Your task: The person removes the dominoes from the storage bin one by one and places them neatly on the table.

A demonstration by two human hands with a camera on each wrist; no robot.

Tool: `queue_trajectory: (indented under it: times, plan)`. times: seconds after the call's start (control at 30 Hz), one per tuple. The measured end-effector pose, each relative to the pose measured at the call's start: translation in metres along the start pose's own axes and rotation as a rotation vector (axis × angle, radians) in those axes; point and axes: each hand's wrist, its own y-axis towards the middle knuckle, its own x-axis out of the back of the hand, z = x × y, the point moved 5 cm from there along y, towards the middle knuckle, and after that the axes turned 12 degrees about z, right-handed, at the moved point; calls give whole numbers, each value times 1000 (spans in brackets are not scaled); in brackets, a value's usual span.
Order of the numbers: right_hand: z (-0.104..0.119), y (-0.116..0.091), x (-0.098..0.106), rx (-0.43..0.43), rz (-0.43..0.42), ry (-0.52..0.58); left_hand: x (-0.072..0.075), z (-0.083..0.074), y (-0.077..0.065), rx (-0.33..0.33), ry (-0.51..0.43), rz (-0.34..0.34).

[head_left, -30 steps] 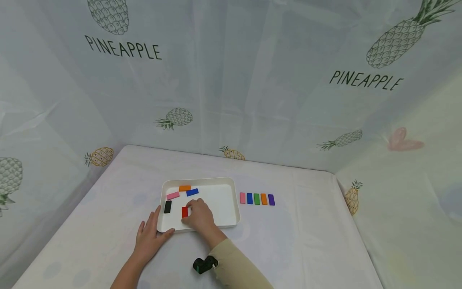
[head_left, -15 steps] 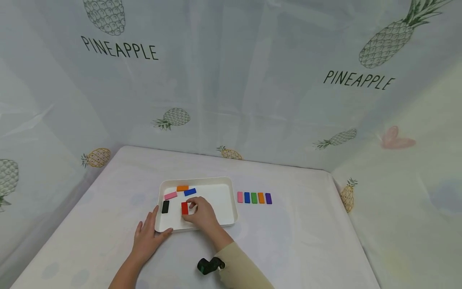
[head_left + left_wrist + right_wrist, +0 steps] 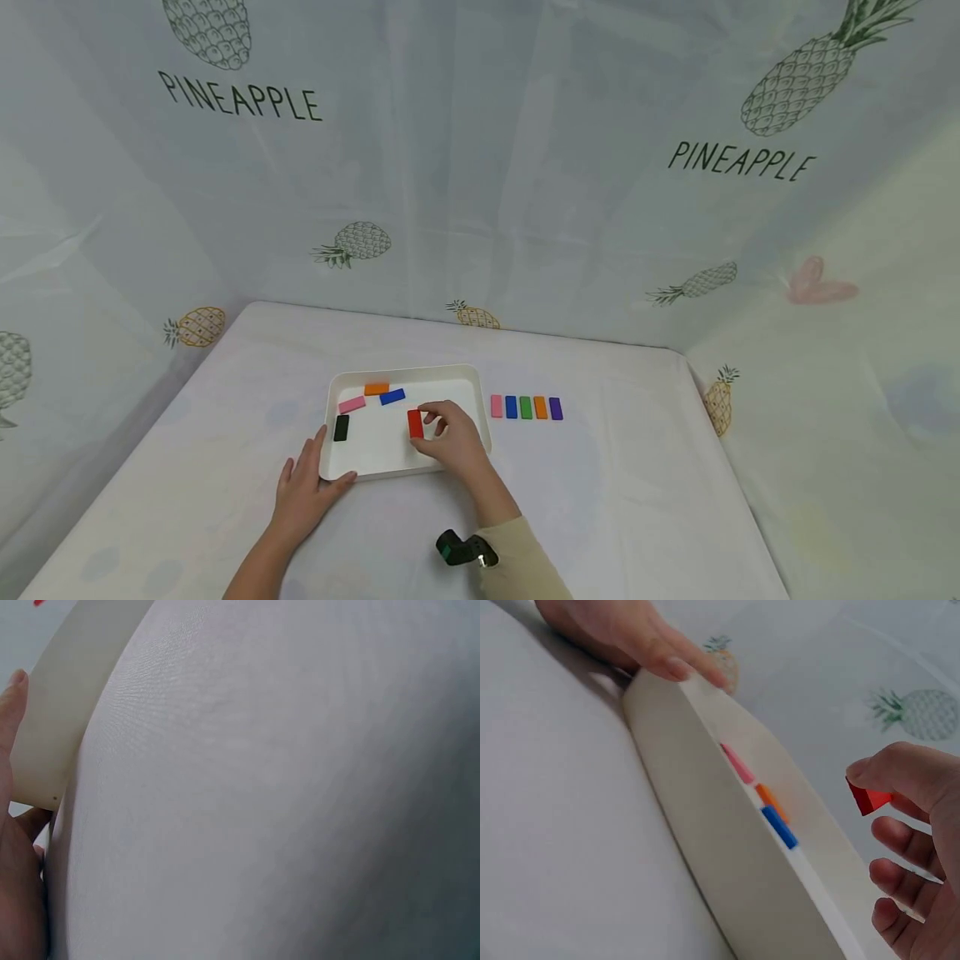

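Observation:
Between thumb and index finger my right hand (image 3: 459,442) pinches a red rectangular block (image 3: 416,424), raised above the white tray (image 3: 375,454). The right wrist view shows that block (image 3: 868,799) up higher than the tray rim, the other fingers curled loosely below it. My left hand (image 3: 302,497) rests at the tray's near left corner, thumb along the front wall and fingers spread along the left side. Inside the tray lie a black block (image 3: 341,427), a pink block (image 3: 352,404), an orange block (image 3: 377,388) and a blue block (image 3: 392,397).
To the right of the tray stands a row of blocks on the cloth: pink (image 3: 497,406), blue (image 3: 511,407), green (image 3: 526,407), orange (image 3: 540,407) and purple (image 3: 556,408). A pineapple-printed curtain (image 3: 525,208) hangs behind the white-covered table (image 3: 637,500).
My right hand has lifted the red block off the tray floor and carried it to the right. The left hand has stayed at the tray corner.

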Motion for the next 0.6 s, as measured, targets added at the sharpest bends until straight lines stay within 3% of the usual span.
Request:
queue_trajectory:
  times: [0.33,0.6]
  plan:
    - [-21,-23,38,-11,-78,61,0,1,1,1,0,4]
    - [-41,-39,66,-73,-175,109,0,0,1,7,-1,18]
